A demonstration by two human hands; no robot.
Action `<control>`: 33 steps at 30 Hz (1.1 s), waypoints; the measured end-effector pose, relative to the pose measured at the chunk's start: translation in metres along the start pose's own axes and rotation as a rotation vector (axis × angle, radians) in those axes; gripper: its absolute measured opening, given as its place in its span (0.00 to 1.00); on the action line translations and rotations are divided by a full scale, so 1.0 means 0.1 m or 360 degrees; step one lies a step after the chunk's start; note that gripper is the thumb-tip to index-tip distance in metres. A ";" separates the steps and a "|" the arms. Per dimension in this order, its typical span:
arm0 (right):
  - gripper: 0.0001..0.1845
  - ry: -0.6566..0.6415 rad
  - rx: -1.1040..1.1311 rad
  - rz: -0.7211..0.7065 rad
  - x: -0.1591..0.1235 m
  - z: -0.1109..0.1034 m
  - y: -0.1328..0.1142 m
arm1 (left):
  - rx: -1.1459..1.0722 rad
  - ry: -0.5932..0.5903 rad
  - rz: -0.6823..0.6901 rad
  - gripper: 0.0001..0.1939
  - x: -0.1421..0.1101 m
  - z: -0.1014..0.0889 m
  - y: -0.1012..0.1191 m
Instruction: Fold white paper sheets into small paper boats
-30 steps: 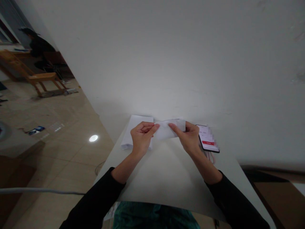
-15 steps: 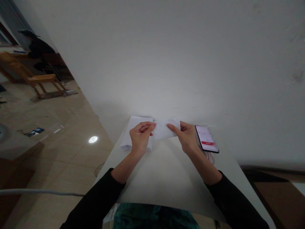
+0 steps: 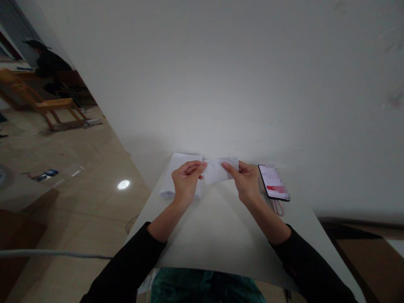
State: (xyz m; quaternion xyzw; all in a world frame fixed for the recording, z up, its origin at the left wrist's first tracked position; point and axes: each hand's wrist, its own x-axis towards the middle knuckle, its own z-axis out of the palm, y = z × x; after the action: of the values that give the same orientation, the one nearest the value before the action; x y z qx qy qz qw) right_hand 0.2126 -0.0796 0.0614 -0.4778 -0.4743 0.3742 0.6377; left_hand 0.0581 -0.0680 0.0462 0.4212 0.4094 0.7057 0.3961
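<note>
The left hand (image 3: 184,182) is nearly closed, thumb pressed to curled fingers, pinching one end of a small white sheet of paper (image 3: 217,173). The right hand (image 3: 247,181) grips the other end, thumb flat on the near face and fingers tucked behind, so the paper spans the gap between the hands, above the worktop (image 3: 214,240). Partly hidden behind the left hand lies a stack of white paper (image 3: 168,185). Just beyond the right hand, on its outer side, is a phone (image 3: 272,181) with a lit screen, and a pale pink loop (image 3: 279,208) shows at its near end. The wall (image 3: 221,92) rises ahead of both hands.
</note>
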 end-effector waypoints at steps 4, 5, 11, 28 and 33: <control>0.19 0.0015 0.0003 0.0025 0.01 0.00 0.05 | 0.0015 0.0001 -0.0030 0.15 0.00 0.00 -0.01; 0.19 0.0009 0.0001 0.0024 0.02 0.00 0.06 | 0.0019 0.0005 -0.0039 0.15 0.00 0.00 -0.01; 0.18 0.0008 -0.0102 -0.0039 -0.02 0.01 0.03 | 0.0047 -0.0031 -0.0046 0.15 0.00 0.01 -0.02; 0.21 0.0023 -0.0308 -0.0085 -0.06 0.02 -0.02 | 0.0414 -0.0552 -0.0240 0.26 -0.19 0.02 0.07; 0.20 0.0022 0.0115 0.0028 -0.06 0.10 0.12 | 0.0466 -0.0478 -0.0142 0.28 -0.21 0.03 0.06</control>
State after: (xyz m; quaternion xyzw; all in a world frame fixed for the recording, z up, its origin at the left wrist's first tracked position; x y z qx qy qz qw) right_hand 0.2008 -0.0797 0.0490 -0.4613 -0.4518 0.3933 0.6545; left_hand 0.0667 -0.0885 0.0466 0.5561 0.4622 0.5499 0.4181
